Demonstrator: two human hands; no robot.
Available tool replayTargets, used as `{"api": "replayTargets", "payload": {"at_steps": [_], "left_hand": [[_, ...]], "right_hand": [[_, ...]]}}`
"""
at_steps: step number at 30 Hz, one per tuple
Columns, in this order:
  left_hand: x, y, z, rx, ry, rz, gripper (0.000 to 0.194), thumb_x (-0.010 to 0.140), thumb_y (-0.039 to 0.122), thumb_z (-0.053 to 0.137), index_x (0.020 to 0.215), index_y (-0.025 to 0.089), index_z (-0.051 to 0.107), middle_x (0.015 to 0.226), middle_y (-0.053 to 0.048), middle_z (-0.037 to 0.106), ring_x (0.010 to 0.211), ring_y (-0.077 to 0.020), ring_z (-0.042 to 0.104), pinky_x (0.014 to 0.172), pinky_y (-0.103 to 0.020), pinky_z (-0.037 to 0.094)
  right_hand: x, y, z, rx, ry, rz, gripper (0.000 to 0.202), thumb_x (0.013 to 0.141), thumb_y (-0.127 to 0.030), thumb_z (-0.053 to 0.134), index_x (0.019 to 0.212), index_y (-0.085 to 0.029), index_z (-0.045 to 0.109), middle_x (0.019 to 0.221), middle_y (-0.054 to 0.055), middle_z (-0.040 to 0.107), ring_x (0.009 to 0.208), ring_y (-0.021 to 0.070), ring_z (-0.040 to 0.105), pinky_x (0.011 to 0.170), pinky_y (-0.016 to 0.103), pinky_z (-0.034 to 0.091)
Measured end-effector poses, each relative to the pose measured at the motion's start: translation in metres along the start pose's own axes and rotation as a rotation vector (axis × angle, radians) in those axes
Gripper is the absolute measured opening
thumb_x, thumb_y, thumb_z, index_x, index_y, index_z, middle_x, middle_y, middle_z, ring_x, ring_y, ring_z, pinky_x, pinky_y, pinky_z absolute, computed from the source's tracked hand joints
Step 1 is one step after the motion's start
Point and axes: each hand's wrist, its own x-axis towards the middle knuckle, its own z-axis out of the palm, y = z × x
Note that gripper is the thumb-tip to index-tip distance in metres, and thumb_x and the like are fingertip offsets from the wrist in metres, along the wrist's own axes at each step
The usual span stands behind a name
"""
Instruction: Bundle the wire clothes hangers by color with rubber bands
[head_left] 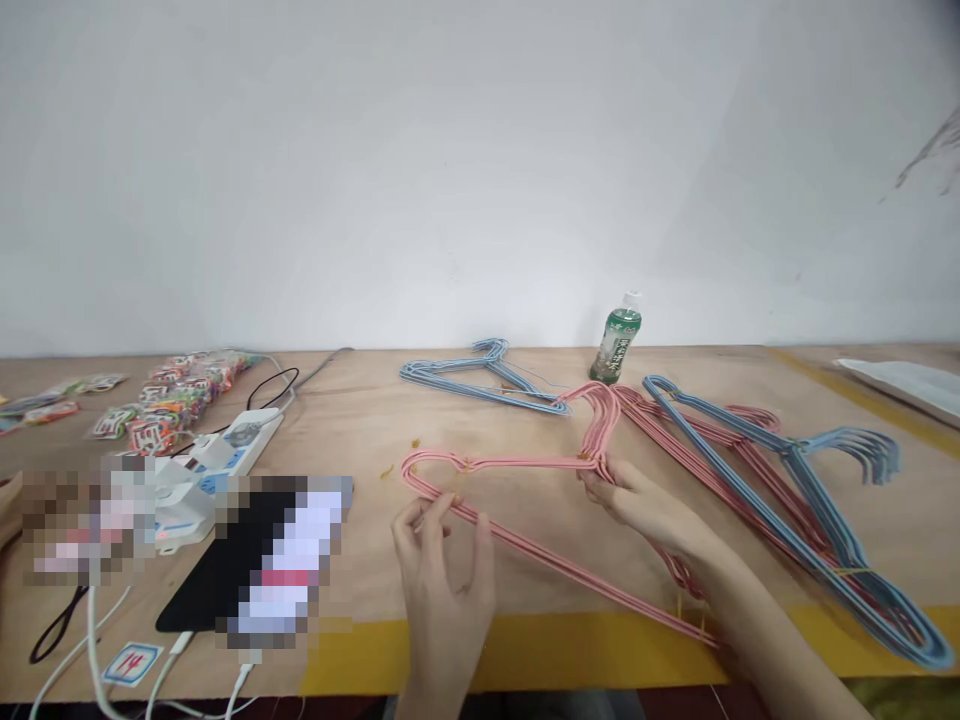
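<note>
A bundle of pink clothes hangers lies near the middle of the table, hooks pointing up and back. My right hand is closed around it at the neck, below the hooks. My left hand is at the bundle's left end; its index fingertip meets the lower bar, while the thumb stands apart, so the hand is open. Small yellow ties show on the bundle, at its left end and near the front right corner, where my right forearm covers part of it.
Right of my hands, blue hangers lie across more pink hangers. Farther back are another blue hanger bundle and a green-labelled bottle. To the left are a power strip, a blurred phone-like device, cables and colourful packets.
</note>
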Motion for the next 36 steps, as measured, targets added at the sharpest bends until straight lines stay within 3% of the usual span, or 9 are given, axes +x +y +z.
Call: {"api": "replayTargets", "payload": {"at_steps": [5,9,16,20,26,28,31,32,36], "left_hand": [[-0.026,0.011,-0.001,-0.250,0.099,0.048,0.036,0.084,0.032,0.059,0.117,0.021,0.052,0.116,-0.011,0.041,0.106,-0.0230,0.052,0.095,-0.040,0.045],[-0.036,0.003,-0.002,-0.418,0.129,0.015,0.028,0.086,0.030,0.055,0.113,0.024,0.054,0.122,-0.009,0.036,0.111,-0.0230,0.049,0.102,-0.042,0.041],[-0.042,-0.021,-0.006,-0.355,0.172,-0.016,0.025,0.088,0.038,0.047,0.095,0.020,0.062,0.124,-0.011,0.042,0.121,-0.0299,0.045,0.101,-0.044,0.042],[-0.039,-0.028,0.000,-0.522,0.233,-0.150,0.024,0.086,0.039,0.049,0.088,0.021,0.065,0.113,-0.008,0.052,0.114,-0.0266,0.049,0.098,-0.042,0.044],[-0.025,-0.020,0.013,-0.956,0.123,-0.574,0.026,0.071,0.044,0.066,0.081,0.019,0.068,0.094,-0.005,0.062,0.094,-0.0229,0.059,0.086,-0.044,0.052],[-0.026,-0.017,0.016,-1.054,0.077,-0.646,0.026,0.071,0.042,0.067,0.086,0.020,0.067,0.097,-0.006,0.062,0.096,-0.0240,0.060,0.084,-0.045,0.053],[-0.036,-0.020,0.023,-1.092,0.079,-0.566,0.035,0.074,0.042,0.064,0.104,0.025,0.062,0.114,-0.007,0.060,0.105,-0.0257,0.060,0.087,-0.043,0.053],[-0.041,-0.022,0.025,-1.055,0.128,-0.522,0.040,0.072,0.042,0.065,0.108,0.027,0.059,0.114,-0.007,0.060,0.102,-0.0252,0.062,0.084,-0.042,0.054],[-0.054,-0.026,0.027,-0.752,0.079,-0.444,0.073,0.074,0.037,0.067,0.138,0.030,0.031,0.122,-0.012,0.055,0.098,-0.0227,0.063,0.085,-0.039,0.053]], "right_hand": [[-0.001,-0.002,0.001,-0.006,0.018,-0.069,0.013,0.080,-0.033,0.045,0.075,-0.021,0.046,0.071,-0.002,0.048,0.068,0.0160,0.046,0.062,0.028,0.040],[-0.005,-0.009,-0.001,-0.018,0.049,-0.124,0.009,0.078,-0.028,0.045,0.071,-0.022,0.042,0.070,-0.003,0.045,0.067,0.0150,0.043,0.064,0.028,0.037],[-0.011,-0.013,-0.002,-0.022,0.132,-0.186,0.010,0.075,-0.027,0.044,0.076,-0.020,0.051,0.073,-0.001,0.052,0.074,0.0185,0.047,0.068,0.030,0.038],[-0.012,-0.009,-0.003,-0.034,0.135,-0.168,0.008,0.075,-0.026,0.044,0.076,-0.020,0.050,0.075,-0.001,0.050,0.072,0.0171,0.044,0.065,0.028,0.036],[-0.016,-0.003,-0.004,-0.034,0.143,-0.187,0.014,0.081,-0.033,0.046,0.074,-0.021,0.047,0.072,-0.001,0.046,0.069,0.0161,0.042,0.062,0.028,0.037],[-0.016,-0.003,-0.002,-0.040,0.153,-0.202,0.015,0.083,-0.033,0.045,0.074,-0.021,0.046,0.071,-0.002,0.045,0.067,0.0157,0.042,0.061,0.028,0.037],[-0.015,-0.005,0.004,-0.092,0.170,-0.200,0.017,0.083,-0.032,0.045,0.071,-0.021,0.044,0.070,-0.002,0.046,0.067,0.0160,0.043,0.060,0.028,0.036],[-0.015,-0.006,0.006,-0.114,0.171,-0.201,0.017,0.084,-0.032,0.044,0.071,-0.021,0.044,0.070,-0.002,0.047,0.068,0.0164,0.044,0.061,0.028,0.036],[-0.013,-0.009,0.007,-0.157,0.132,-0.245,0.017,0.087,-0.032,0.042,0.076,-0.020,0.047,0.073,-0.001,0.053,0.071,0.0173,0.048,0.063,0.029,0.037]]}}
